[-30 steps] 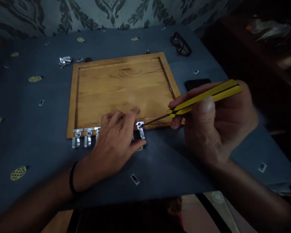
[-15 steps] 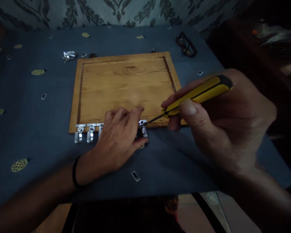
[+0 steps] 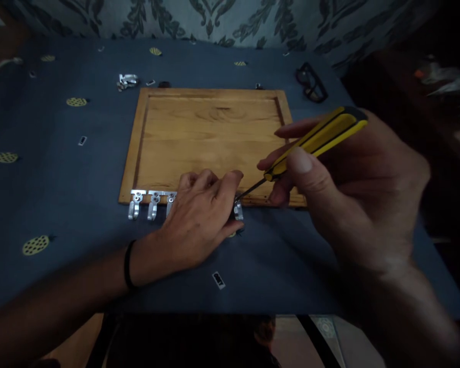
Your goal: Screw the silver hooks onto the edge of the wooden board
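Note:
A wooden board [image 3: 210, 138] with a raised rim lies on a blue patterned cloth [image 3: 53, 194]. Several metal hooks [image 3: 135, 203] hang along its near edge. My left hand [image 3: 199, 220] rests on that edge, thumb and forefinger pinching a metal hook [image 3: 238, 210] that is mostly hidden under the fingers. My right hand [image 3: 352, 189] is closed round a yellow and black screwdriver [image 3: 310, 143]. Its thin tip [image 3: 242, 195] meets the top of the pinched hook.
Loose metal hardware [image 3: 127, 81] lies beyond the board's far left corner. Dark glasses [image 3: 310, 83] sit at the far right of the cloth. Small tags [image 3: 218, 280] are scattered about. The table's near edge runs below my forearms; dark furniture stands to the right.
The view has shifted, so the board sits further right in the frame. My left forefinger has closed over the hook, hiding more of it. The screwdriver handle has tilted up more steeply.

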{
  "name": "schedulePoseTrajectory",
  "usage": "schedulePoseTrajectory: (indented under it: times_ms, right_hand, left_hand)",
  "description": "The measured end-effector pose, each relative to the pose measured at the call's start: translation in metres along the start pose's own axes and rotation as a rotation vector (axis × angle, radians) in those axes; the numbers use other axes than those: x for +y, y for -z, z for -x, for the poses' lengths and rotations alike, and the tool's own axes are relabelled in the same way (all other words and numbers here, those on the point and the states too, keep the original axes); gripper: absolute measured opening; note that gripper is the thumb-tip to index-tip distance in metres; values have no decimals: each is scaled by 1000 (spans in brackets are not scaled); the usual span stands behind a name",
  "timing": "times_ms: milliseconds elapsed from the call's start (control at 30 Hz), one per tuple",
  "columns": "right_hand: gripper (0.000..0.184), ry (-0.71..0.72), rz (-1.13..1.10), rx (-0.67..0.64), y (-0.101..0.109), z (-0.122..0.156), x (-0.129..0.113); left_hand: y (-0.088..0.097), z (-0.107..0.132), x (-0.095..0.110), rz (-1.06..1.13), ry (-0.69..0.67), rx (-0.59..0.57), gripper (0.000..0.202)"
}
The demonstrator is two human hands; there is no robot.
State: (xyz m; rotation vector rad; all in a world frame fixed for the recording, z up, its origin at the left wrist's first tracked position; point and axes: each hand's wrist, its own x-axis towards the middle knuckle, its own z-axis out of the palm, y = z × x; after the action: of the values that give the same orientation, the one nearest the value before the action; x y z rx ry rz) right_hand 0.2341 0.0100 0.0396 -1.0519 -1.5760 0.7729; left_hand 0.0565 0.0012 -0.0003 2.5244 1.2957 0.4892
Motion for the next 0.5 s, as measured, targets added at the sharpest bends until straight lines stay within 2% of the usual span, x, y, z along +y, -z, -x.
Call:
schedulePoseTrajectory:
  times_ms: [100, 267, 500]
  right_hand:
    - [17, -13, -46, -13, 4, 3, 6]
    - [8, 23, -93, 29, 6, 4, 12]
    - [12, 56, -129, 13, 4, 4, 11]
  left_hand:
    - [0, 0, 0, -2, -6, -3, 59]
    - [1, 0, 0, 10, -4, -11, 59]
    - [2, 0, 1, 30, 4, -20, 60]
